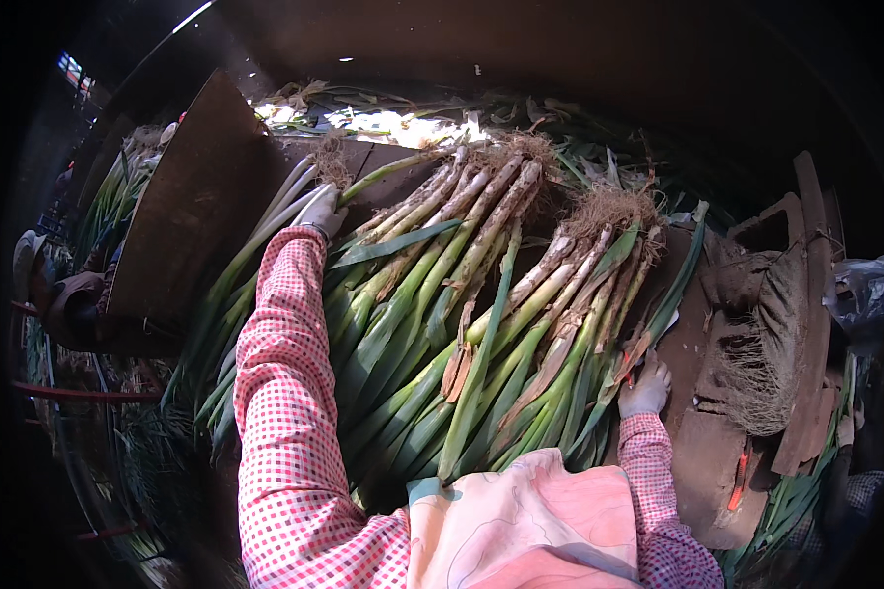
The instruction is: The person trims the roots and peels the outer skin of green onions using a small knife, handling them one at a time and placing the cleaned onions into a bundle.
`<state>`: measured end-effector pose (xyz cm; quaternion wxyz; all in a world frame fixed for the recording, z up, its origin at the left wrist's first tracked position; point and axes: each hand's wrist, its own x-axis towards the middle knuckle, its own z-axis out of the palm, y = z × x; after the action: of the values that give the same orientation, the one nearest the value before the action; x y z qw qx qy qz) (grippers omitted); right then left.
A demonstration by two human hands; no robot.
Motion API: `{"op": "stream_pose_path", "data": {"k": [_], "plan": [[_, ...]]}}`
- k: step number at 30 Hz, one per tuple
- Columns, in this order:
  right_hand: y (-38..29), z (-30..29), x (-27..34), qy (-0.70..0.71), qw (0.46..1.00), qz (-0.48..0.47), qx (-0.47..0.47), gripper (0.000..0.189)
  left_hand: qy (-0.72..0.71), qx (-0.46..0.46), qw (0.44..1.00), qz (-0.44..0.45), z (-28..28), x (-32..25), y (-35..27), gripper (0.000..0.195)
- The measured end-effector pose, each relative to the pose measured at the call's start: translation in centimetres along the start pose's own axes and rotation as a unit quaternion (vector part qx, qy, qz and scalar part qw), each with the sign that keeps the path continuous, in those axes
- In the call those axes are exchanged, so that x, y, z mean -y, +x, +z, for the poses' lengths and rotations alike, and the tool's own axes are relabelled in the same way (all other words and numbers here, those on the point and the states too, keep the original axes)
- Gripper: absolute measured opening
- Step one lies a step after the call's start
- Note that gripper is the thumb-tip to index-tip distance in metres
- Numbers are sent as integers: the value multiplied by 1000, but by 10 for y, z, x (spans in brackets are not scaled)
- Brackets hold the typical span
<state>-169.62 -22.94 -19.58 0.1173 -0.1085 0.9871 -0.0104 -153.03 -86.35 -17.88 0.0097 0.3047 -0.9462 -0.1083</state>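
Note:
My left hand, in a pale glove, is closed around white leek stalks at the left of the board, just below their roots. Its fingertips are partly hidden. To its right lies a heap of leeks with soil-stained stems, roots away from me and green leaves toward me. A second cluster of leeks with dry brown leaves lies farther right. My right hand, also gloved, is by the leaves at that cluster's right edge, its fingers around a small red tool, mostly hidden.
An upright board stands at the left. At the right are a hollow block, a bundle of bristles or roots and an orange-red knife-like tool. Leaf scraps lie behind. Another person is at the far left.

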Motion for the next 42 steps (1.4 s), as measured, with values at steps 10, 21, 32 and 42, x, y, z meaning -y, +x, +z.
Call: {"op": "stream_pose_path", "data": {"k": [10,21,32,42], "plan": [[2,4,-6,45,997,-39,-57,81,34,-101,981,165,-67,-61,-1,20],[19,-5,-27,87,993,-75,-26,74,-211,-37,971,106,-235,-251,-91,24],[-91,-27,-48,281,923,-251,-83,63,-48,-22,998,16,3,-411,-218,27],[-169,-25,-41,281,895,-340,-59,62,-128,-137,974,125,54,-396,-261,35]]}}
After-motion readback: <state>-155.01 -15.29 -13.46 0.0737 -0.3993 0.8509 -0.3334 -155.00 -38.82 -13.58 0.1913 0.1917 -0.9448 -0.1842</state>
